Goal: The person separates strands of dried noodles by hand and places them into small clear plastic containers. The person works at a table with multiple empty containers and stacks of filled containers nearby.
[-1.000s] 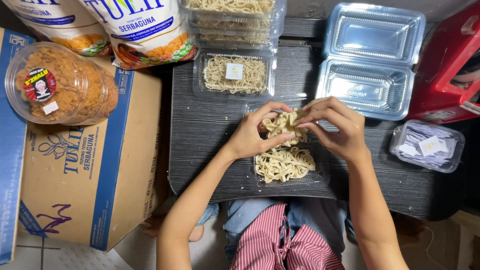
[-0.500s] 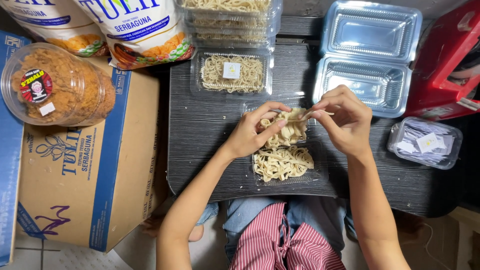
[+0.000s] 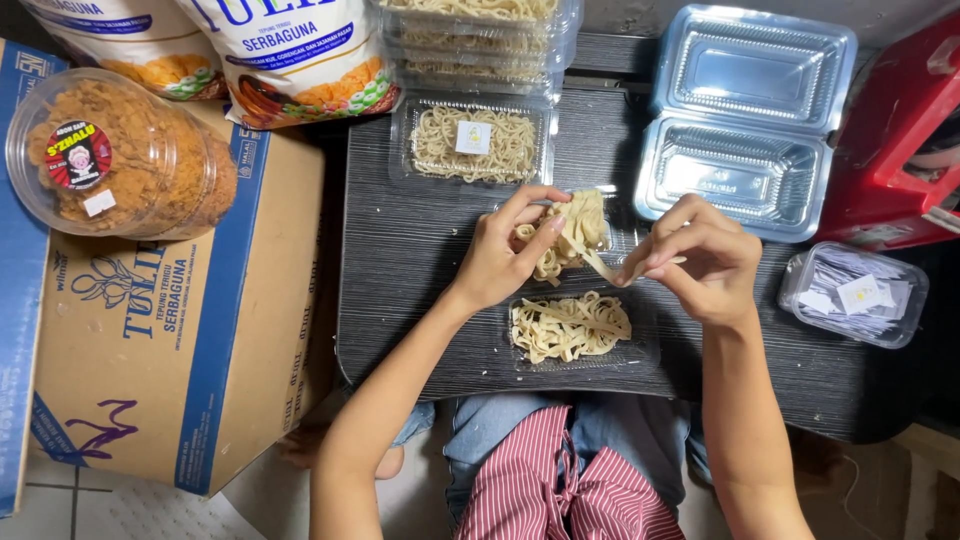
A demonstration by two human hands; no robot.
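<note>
Both hands work over the dark wood-grain surface (image 3: 400, 300). Left hand (image 3: 505, 255) is closed around a bundle of flat pale noodles (image 3: 570, 235), thumb on one side and fingers curled on the other, and it holds the bundle just above the surface. Right hand (image 3: 705, 265) pinches one end of a single noodle strip (image 3: 605, 268) between thumb and forefinger; the strip runs from this pinch up into the bundle.

Now the things around, from big to small. At the left stands a big cardboard box (image 3: 150, 350) with blue printing, touching the edge of the surface. Two flour bags (image 3: 290, 60) lie at the top left, partly on the box. A round clear tub (image 3: 110, 155) with brown shredded filling lies on its side on the box top. At the top right an empty clear hinged container (image 3: 745, 120) stands open — both halves face up. A red plastic object (image 3: 900, 130) is at the right edge. A stack of closed noodle packs (image 3: 480, 35) sits at the top centre, and just in front of it one closed pack (image 3: 470, 140) with a small label. Directly under the hands is an open clear tray (image 3: 575, 330) with a nest of noodles inside. At the far right a small clear box (image 3: 855, 295) holds white paper labels.
</note>
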